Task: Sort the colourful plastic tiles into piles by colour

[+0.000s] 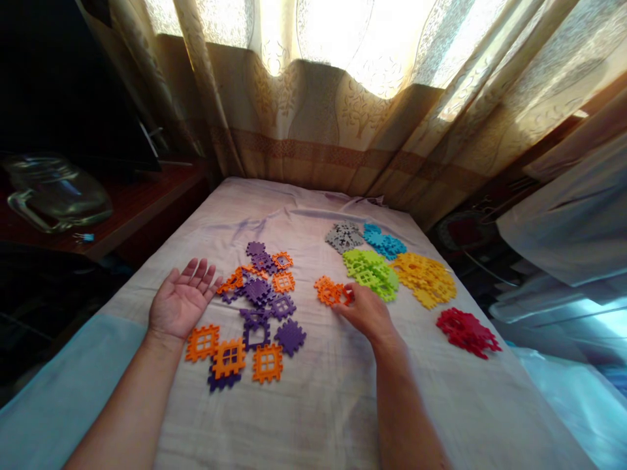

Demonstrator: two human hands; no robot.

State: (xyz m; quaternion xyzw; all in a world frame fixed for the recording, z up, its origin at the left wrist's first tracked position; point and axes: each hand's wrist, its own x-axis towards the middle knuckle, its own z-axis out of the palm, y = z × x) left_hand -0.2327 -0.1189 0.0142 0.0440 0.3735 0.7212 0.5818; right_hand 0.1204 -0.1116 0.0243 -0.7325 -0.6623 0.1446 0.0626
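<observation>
My left hand (183, 300) lies palm up with its fingers stretched out, holding nothing, just left of a mixed spread of building tiles. My right hand (366, 312) pinches an orange building tile (347, 297) at the right side of a small orange pile (328, 290). The mixed spread has purple tiles (257, 290) and orange window-shaped tiles (229, 356), some overlapping. A solid purple tile (290, 337) lies at its right edge. Right behind my right hand is a pile of lime green tiles (371, 273).
Sorted piles of grey tiles (344, 237), blue tiles (385, 242), yellow tiles (425, 279) and red tiles (467, 331) lie along the right of the sheet-covered surface (304, 418). A glass jar (59, 192) stands on a wooden desk at left. Curtains (313, 117) hang behind.
</observation>
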